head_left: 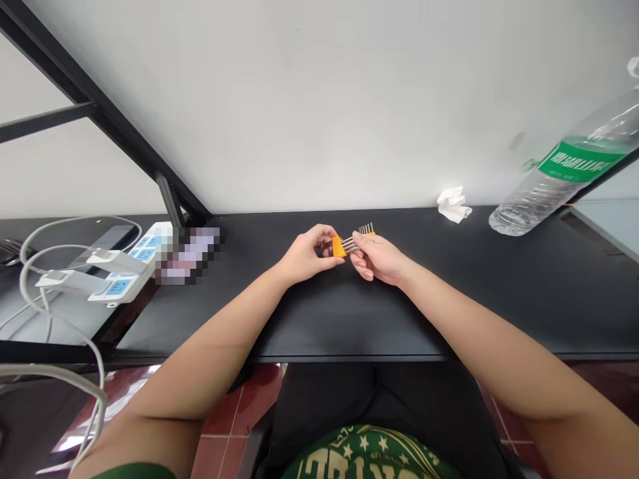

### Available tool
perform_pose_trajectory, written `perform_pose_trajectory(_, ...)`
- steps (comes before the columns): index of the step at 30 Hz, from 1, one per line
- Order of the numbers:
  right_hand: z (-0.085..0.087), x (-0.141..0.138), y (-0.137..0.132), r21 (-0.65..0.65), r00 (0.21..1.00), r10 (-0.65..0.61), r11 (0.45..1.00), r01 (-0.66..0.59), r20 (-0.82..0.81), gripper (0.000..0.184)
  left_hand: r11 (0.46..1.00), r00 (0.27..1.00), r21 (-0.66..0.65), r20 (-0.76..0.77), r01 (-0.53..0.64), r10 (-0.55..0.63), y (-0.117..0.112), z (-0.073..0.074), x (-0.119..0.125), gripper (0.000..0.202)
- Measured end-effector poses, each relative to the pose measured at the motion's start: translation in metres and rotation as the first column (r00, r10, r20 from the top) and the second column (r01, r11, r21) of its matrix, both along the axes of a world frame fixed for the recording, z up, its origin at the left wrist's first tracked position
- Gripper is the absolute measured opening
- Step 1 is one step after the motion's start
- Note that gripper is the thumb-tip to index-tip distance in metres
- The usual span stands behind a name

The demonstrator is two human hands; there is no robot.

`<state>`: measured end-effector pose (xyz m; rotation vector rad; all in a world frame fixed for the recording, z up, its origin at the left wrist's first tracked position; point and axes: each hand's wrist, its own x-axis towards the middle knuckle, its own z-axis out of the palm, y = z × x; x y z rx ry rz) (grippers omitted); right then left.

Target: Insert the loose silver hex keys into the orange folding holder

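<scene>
My left hand [305, 255] is closed around a small orange holder [339, 247] with thin metal rods sticking out of it. My right hand [378, 257] pinches the bundle of metal rods [351, 243] right beside the holder, fingers curled. A second small set of rods with an orange end [367, 229] lies on the black desk [319, 313] just behind my right hand. Both hands hover low over the desk near its far edge, by the white wall.
A crumpled white tissue [454, 203] lies at the back right. A clear plastic water bottle with a green label [569, 174] stands further right. On the left, a white power strip [127, 265] with plugged adapters and white cables sits on a neighbouring surface.
</scene>
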<state>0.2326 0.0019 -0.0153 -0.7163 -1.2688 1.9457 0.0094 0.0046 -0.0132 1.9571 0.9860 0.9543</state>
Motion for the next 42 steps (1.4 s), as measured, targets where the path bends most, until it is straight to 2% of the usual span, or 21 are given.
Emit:
perform_pose_trajectory(5, 0.003, 0.002, 0.000, -0.014, 0.995, -0.088, 0.996, 0.087, -0.057, 0.056, 1.000, 1.000, 0.012, -0.014, -0.021, 0.021, 0.002, 0.000, -0.002, 0.046)
perform_pose_trajectory(11, 0.004, 0.010, 0.005, -0.047, 0.995, -0.096, 0.994, 0.094, -0.041, 0.054, 0.999, 0.994, 0.004, -0.103, -0.045, 0.045, 0.007, -0.002, -0.011, 0.046)
perform_pose_trajectory(13, 0.002, 0.013, 0.006, -0.064, 0.998, -0.069, 0.996, 0.070, 0.010, 0.054, 0.998, 0.988, 0.000, -0.141, -0.060, 0.060, 0.009, -0.003, -0.015, 0.047)
perform_pose_trajectory(19, -0.001, 0.013, 0.006, -0.118, 0.973, 0.133, 0.987, -0.112, 0.190, 0.055, 0.993, 0.980, 0.015, -0.163, -0.115, 0.116, 0.014, -0.006, -0.021, 0.046)
perform_pose_trajectory(23, -0.002, 0.016, 0.009, -0.092, 0.941, 0.154, 0.987, -0.132, 0.300, 0.054, 0.994, 0.976, 0.009, -0.187, -0.110, 0.109, 0.014, -0.005, -0.019, 0.045)
perform_pose_trajectory(26, -0.003, 0.023, 0.014, -0.043, 0.913, 0.113, 0.994, -0.105, 0.393, 0.055, 0.994, 0.975, 0.000, -0.196, -0.105, 0.103, 0.013, -0.005, -0.019, 0.045)
perform_pose_trajectory(31, -0.005, 0.032, 0.023, 0.084, 0.794, -0.030, 0.996, -0.026, 0.607, 0.058, 0.995, 0.970, 0.005, -0.225, -0.097, 0.095, 0.012, -0.003, -0.018, 0.045)
perform_pose_trajectory(36, -0.004, 0.035, 0.026, 0.169, 0.679, -0.110, 0.985, -0.020, 0.726, 0.057, 0.996, 0.971, -0.021, -0.227, -0.089, 0.082, 0.012, -0.003, -0.019, 0.045)
perform_pose_trajectory(39, -0.001, 0.036, 0.026, 0.287, 0.563, -0.196, 0.955, -0.076, 0.803, 0.053, 0.996, 0.970, -0.034, -0.232, -0.088, 0.078, 0.012, -0.004, -0.020, 0.047)
perform_pose_trajectory(42, 0.003, 0.036, 0.026, 0.413, 0.410, -0.307, 0.889, -0.199, 0.859, 0.050, 0.995, 0.964, -0.028, -0.252, -0.093, 0.083, 0.012, -0.003, -0.019, 0.046)
